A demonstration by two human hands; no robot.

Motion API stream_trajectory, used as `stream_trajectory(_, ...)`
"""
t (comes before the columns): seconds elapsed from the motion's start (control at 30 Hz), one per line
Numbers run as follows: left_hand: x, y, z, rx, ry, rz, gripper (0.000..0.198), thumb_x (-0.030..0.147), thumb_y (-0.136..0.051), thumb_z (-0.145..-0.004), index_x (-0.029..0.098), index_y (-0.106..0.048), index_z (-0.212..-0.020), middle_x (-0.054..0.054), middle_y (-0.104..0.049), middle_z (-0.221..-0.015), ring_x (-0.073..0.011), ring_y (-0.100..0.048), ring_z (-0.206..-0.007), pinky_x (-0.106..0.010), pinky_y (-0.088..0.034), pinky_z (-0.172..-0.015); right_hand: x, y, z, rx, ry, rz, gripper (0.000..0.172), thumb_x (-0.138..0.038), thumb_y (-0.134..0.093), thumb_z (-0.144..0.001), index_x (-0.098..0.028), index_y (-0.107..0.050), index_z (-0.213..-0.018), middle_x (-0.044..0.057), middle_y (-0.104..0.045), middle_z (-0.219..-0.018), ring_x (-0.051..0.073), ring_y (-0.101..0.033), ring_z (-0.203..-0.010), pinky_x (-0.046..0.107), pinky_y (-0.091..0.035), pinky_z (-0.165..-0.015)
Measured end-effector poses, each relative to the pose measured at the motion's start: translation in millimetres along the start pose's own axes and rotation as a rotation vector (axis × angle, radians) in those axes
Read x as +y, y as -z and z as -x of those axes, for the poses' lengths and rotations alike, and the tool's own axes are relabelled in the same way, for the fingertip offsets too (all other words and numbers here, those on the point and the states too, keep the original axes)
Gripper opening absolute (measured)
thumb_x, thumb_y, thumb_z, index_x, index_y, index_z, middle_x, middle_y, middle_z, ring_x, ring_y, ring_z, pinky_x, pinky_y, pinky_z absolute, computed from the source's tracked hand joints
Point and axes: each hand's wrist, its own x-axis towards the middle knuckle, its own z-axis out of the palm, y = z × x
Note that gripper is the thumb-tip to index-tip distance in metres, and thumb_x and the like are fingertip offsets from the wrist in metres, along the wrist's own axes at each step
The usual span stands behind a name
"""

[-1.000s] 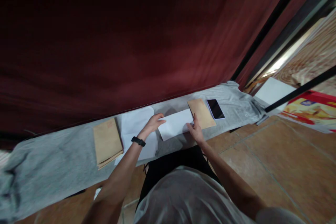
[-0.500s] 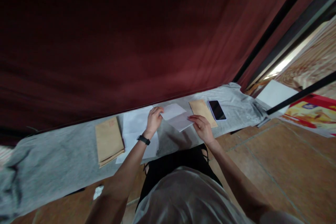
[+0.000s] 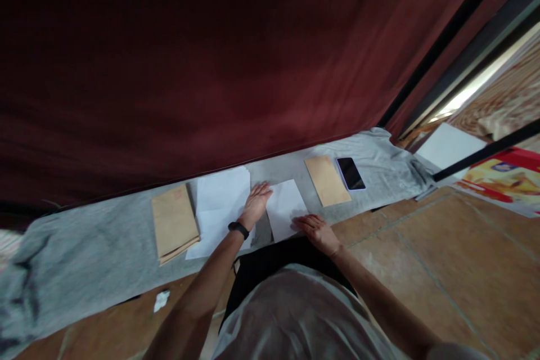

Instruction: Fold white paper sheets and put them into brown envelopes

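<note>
Left grip (image 3: 255, 204), right grip (image 3: 319, 232) unclenched at white paper (image 3: 284, 207) on grey cloth (image 3: 105, 242), red fabric (image 3: 253, 84) behind, tiled floor (image 3: 442, 259) below

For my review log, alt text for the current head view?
Right hand rests on white paper on grey cloth; left hand is at the paper's upper-left corner. White sheets and stacked brown envelopes lie left, another envelope and a phone right.
</note>
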Motion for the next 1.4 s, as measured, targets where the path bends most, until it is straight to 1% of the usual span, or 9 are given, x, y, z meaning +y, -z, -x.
stream_trajectory(0.13,34,-18.9,-1,0.032,-0.095,0.072,0.047,0.016,-0.036,-0.1,0.016,-0.05,-0.145,-0.01,-0.045,-0.156,-0.0179,-0.037,-0.147,-0.04,-0.028,-0.123,-2,-7,2,0.015,-0.008,-0.039,0.036,-0.013,-0.057,-0.096,-0.025,-0.064,-0.13,0.007,-0.068,-0.131,0.023,-0.065,-0.115,0.043,-0.051,-0.102)
stream_trajectory(0.23,59,-40.9,-3,-0.01,-0.152,0.048,0.05,0.033,-0.038,-0.103,0.015,-0.043,-0.149,-0.011,-0.038,-0.161,-0.0211,-0.031,-0.15,-0.042,-0.025,-0.124,-5,-12,2,0.035,-0.012,-0.065,0.038,-0.012,-0.057,-0.095,-0.024,-0.064,-0.131,0.009,-0.067,-0.133,0.024,-0.063,-0.12,0.046,-0.05,-0.105)
stream_trajectory(0.33,69,-56.4,-10,-0.024,-0.143,-0.012,0.054,0.039,-0.035,-0.104,0.016,-0.039,-0.152,-0.011,-0.036,-0.162,-0.0228,-0.028,-0.152,-0.046,-0.022,-0.125,-7,-16,3,0.041,-0.013,-0.066,0.038,-0.012,-0.055,-0.096,-0.023,-0.063,-0.132,0.01,-0.065,-0.136,0.024,-0.061,-0.123,0.047,-0.049,-0.108)
stream_trajectory(0.53,52,-57.1,-20,0.021,-0.134,-0.086,0.055,0.042,-0.03,-0.105,0.019,-0.035,-0.155,-0.008,-0.034,-0.163,-0.0218,-0.025,-0.153,-0.046,-0.018,-0.126,-9,-17,6,0.046,-0.019,-0.073,0.039,-0.012,-0.051,-0.098,-0.021,-0.061,-0.134,0.011,-0.063,-0.138,0.024,-0.059,-0.127,0.047,-0.047,-0.111)
stream_trajectory(0.77,28,-41.7,-11,0.051,-0.113,-0.126,0.053,0.042,-0.032,-0.105,0.021,-0.038,-0.154,-0.006,-0.036,-0.162,-0.0227,-0.028,-0.152,-0.046,-0.02,-0.125,-8,-18,7,0.047,-0.031,-0.119,0.04,-0.013,-0.049,-0.099,-0.023,-0.059,-0.136,0.01,-0.062,-0.14,0.023,-0.058,-0.13,0.049,-0.046,-0.113)
stream_trajectory(0.9,26,-37.1,-4,0.037,-0.085,-0.174,0.051,0.038,-0.036,-0.104,0.02,-0.042,-0.152,-0.008,-0.038,-0.161,-0.0235,-0.032,-0.15,-0.047,-0.02,-0.126,-8,-19,8,0.036,-0.054,-0.154,0.042,-0.012,-0.048,-0.099,-0.025,-0.058,-0.138,0.009,-0.061,-0.141,0.023,-0.057,-0.13,0.049,-0.045,-0.114)
stream_trajectory(1.03,36,-37.0,15,-0.025,-0.101,-0.206,0.05,0.029,-0.036,-0.104,0.014,-0.043,-0.15,-0.011,-0.041,-0.159,-0.0229,-0.033,-0.149,-0.044,-0.02,-0.126,-8,-20,9,0.033,-0.079,-0.191,0.041,-0.013,-0.048,-0.099,-0.025,-0.058,-0.137,0.008,-0.062,-0.141,0.022,-0.057,-0.13,0.049,-0.044,-0.114)
stream_trajectory(1.17,47,-36.6,53,-0.079,-0.133,-0.153,0.048,0.029,-0.038,-0.103,0.015,-0.043,-0.15,-0.012,-0.04,-0.16,-0.0237,-0.032,-0.15,-0.043,-0.022,-0.124,-7,-20,9,0.04,-0.093,-0.214,0.043,-0.013,-0.047,-0.099,-0.027,-0.058,-0.138,0.008,-0.062,-0.14,0.023,-0.057,-0.13,0.051,-0.044,-0.114)
stream_trajectory(1.4,52,-26.2,107,-0.088,-0.189,-0.013,0.068,0.052,-0.054,-0.096,0.02,-0.036,-0.153,-0.014,-0.031,-0.164,-0.0272,-0.021,-0.154,-0.047,-0.016,-0.125,-3,-15,10,0.009,-0.076,-0.234,0.046,-0.015,-0.044,-0.1,-0.029,-0.055,-0.143,0.007,-0.062,-0.14,0.024,-0.057,-0.13,0.052,-0.044,-0.114)
